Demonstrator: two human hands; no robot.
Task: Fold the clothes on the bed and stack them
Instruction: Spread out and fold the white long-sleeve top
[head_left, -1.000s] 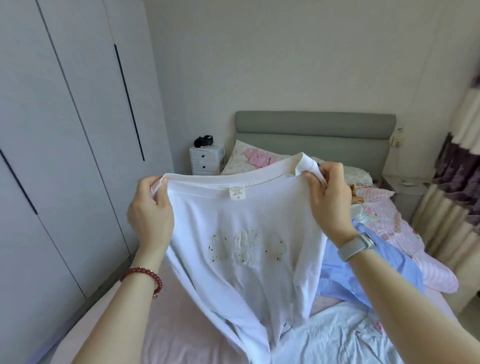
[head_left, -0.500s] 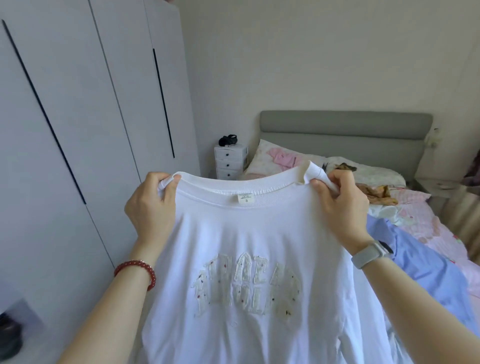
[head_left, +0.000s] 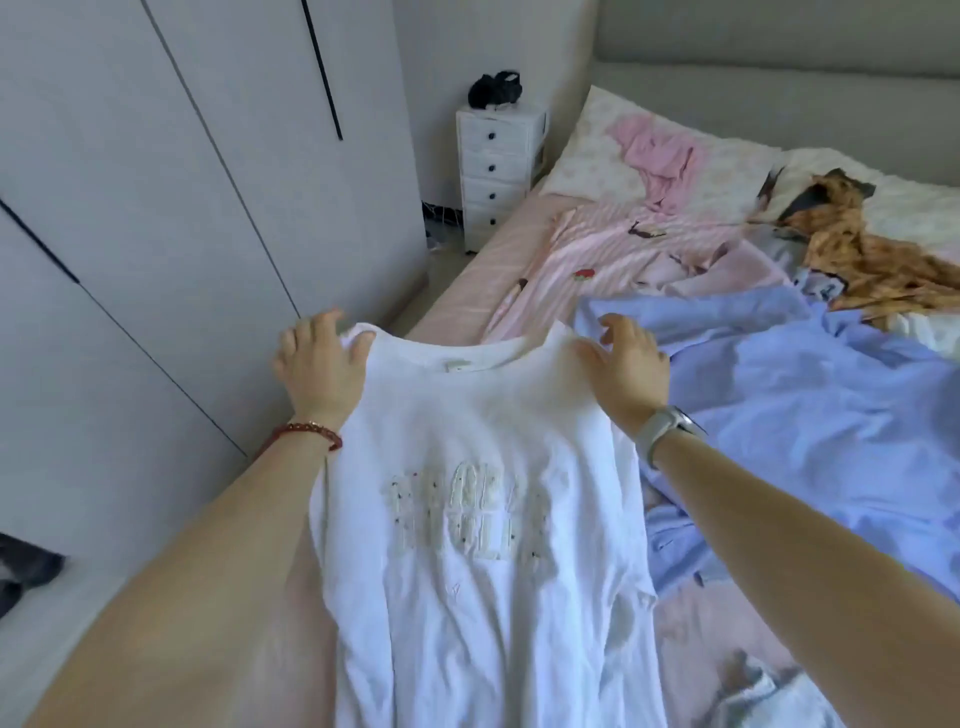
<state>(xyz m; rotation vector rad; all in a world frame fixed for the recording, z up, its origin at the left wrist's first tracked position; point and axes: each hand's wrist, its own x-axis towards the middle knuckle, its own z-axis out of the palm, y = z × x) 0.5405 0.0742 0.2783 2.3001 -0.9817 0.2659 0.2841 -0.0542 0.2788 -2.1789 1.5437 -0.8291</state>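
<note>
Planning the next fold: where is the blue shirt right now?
In the head view, the blue shirt lies crumpled on the bed, right of the white T-shirt and just beyond the right hand.

Home bedroom: bed (head_left: 467, 291), wardrobe (head_left: 156, 208).

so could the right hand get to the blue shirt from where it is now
Probably yes: the right hand sits at the white t-shirt's shoulder, and the blue shirt lies uncovered just beside it, nothing between. It would have to leave the t-shirt first.
</note>
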